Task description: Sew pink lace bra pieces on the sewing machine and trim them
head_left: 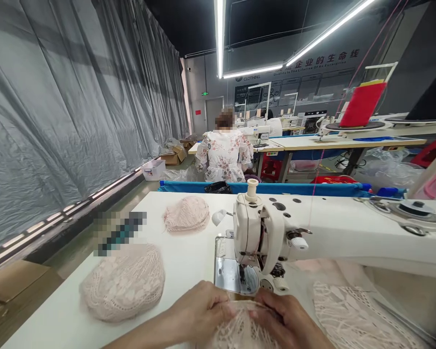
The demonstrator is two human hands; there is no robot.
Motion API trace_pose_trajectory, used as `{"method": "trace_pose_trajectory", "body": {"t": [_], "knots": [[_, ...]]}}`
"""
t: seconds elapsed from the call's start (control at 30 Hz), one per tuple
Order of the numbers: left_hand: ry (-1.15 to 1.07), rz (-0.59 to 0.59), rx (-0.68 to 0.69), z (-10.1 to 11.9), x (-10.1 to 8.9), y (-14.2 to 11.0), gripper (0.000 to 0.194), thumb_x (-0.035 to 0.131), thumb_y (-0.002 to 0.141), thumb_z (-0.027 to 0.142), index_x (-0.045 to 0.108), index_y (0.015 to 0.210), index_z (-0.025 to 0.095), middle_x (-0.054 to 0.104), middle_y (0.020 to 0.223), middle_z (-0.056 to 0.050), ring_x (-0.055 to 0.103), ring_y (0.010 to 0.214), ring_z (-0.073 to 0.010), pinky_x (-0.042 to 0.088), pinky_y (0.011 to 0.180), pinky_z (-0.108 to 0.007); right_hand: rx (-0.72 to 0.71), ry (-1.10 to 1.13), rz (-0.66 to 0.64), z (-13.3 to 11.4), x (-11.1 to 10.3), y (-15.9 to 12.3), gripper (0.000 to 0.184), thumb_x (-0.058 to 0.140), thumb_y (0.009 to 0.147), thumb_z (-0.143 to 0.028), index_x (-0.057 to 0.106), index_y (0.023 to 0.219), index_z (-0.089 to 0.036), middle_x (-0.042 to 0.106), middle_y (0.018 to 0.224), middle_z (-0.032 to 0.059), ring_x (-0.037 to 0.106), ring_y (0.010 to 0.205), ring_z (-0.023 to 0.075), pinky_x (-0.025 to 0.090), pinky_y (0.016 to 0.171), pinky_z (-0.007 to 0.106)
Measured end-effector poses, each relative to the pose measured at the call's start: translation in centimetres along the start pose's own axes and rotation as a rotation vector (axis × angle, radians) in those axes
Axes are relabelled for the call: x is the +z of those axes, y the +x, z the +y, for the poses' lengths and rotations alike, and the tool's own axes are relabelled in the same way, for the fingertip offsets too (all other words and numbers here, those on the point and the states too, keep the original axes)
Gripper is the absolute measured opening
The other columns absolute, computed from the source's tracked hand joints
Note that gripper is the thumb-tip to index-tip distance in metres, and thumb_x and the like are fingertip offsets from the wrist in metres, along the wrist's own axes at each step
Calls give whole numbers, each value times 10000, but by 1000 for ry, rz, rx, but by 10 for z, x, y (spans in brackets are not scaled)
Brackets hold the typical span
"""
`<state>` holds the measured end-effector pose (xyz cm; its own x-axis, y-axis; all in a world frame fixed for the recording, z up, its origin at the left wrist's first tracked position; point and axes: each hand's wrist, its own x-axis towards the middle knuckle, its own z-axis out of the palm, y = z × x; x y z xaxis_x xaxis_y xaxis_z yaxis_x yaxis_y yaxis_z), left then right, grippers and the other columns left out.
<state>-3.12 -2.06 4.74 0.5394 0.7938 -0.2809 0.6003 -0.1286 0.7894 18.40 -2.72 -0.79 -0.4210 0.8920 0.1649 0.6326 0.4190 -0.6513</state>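
Note:
Both my hands grip a piece of pale pink lace fabric point(240, 329) at the near edge of the white table point(189, 261), just in front of the sewing machine point(269, 232). My left hand point(199, 312) has its fingers curled over the lace on the left. My right hand point(287, 317) pinches it on the right. The needle and metal plate point(232, 274) lie just beyond my fingers.
A large pile of pink lace point(125, 283) lies to the left and a smaller one point(187, 213) further back. More lace point(352, 315) spreads at the right. A person in a floral top point(223, 155) stands beyond the table. Grey plastic sheeting point(69, 106) lines the left wall.

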Motion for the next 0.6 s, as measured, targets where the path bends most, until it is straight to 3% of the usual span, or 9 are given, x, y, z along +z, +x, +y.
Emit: {"method": "trace_pose_trajectory", "body": {"t": [0.03,0.1,0.17,0.23,0.33,0.43,0.6], "knots": [[45,44,31,-1,1,0,384,499,873,339,357,557,174,257,525,65,263,506,-78,184,461,-213,-6,-66,41,2,3,0,403,323,971,-451,360,636,-230,418,537,-59,465,512,118,300,479,216],[202,258,202,-5,5,2,338,486,905,337,467,614,166,378,556,54,365,546,-99,269,518,-216,-22,-176,101,6,9,1,408,289,989,-434,381,647,-232,460,534,-53,498,499,124,312,487,226],[412,556,487,-10,14,6,262,422,950,281,570,769,162,557,709,2,491,672,-143,351,629,-255,-36,-231,122,8,13,1,397,292,996,-404,410,658,-233,497,531,-49,531,490,131,315,496,237],[615,749,771,-15,24,13,289,338,981,217,590,855,149,617,822,-49,541,763,-166,377,700,-297,-55,-293,145,9,15,1,390,311,999,-382,439,661,-235,524,515,-49,563,475,138,306,485,245],[790,770,954,-24,35,24,352,293,1002,167,579,798,145,600,741,-22,545,717,-137,379,703,-299,-93,-385,170,11,14,2,362,356,994,-345,477,669,-240,560,503,-58,594,458,139,296,461,246],[823,722,933,-31,40,31,383,266,1023,184,598,838,136,609,757,-13,540,701,-119,371,698,-295,-119,-488,224,15,4,3,256,420,967,-299,544,750,-244,603,537,-45,598,461,158,296,459,257],[888,770,902,-35,40,32,338,294,1019,170,623,952,129,646,921,-42,542,770,-127,342,728,-313,-175,-721,397,7,-15,-3,224,435,882,-118,590,764,-229,652,687,56,612,605,214,352,547,297]]}}
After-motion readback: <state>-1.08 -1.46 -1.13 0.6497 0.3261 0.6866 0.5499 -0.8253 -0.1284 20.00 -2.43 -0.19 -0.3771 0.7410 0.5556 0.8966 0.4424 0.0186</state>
